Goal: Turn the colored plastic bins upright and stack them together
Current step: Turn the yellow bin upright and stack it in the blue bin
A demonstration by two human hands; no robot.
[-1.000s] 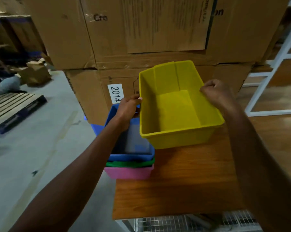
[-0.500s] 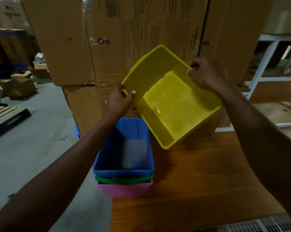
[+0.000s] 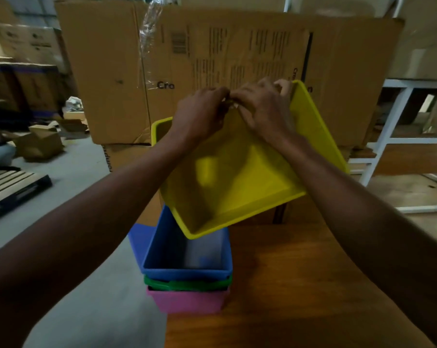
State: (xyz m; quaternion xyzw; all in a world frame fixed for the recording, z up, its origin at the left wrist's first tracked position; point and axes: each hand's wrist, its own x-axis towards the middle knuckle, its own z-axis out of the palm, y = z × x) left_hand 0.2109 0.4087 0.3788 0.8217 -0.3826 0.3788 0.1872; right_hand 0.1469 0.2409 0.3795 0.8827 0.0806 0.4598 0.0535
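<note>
A yellow bin (image 3: 237,182) hangs tilted in the air, its open side facing me, above the far end of the stack. My left hand (image 3: 200,116) and my right hand (image 3: 265,109) both grip its far top rim, close together and touching. Below it stands a stack of upright bins at the table's left edge: a blue bin (image 3: 187,257) on top, a green bin (image 3: 187,285) under it, a pink bin (image 3: 187,301) at the bottom. The yellow bin's lower corner overlaps the blue bin's far opening.
The wooden table (image 3: 300,285) stretches right and toward me. Tall cardboard boxes (image 3: 212,59) stand behind the bins. A white metal rack (image 3: 388,136) is at the right. On the left lie a concrete floor, a pallet (image 3: 11,184) and small boxes (image 3: 39,141).
The yellow bin has turned and tipped further toward me. My hands slid from its opposite sides to meet on the far rim. The view rose and shifted right.
</note>
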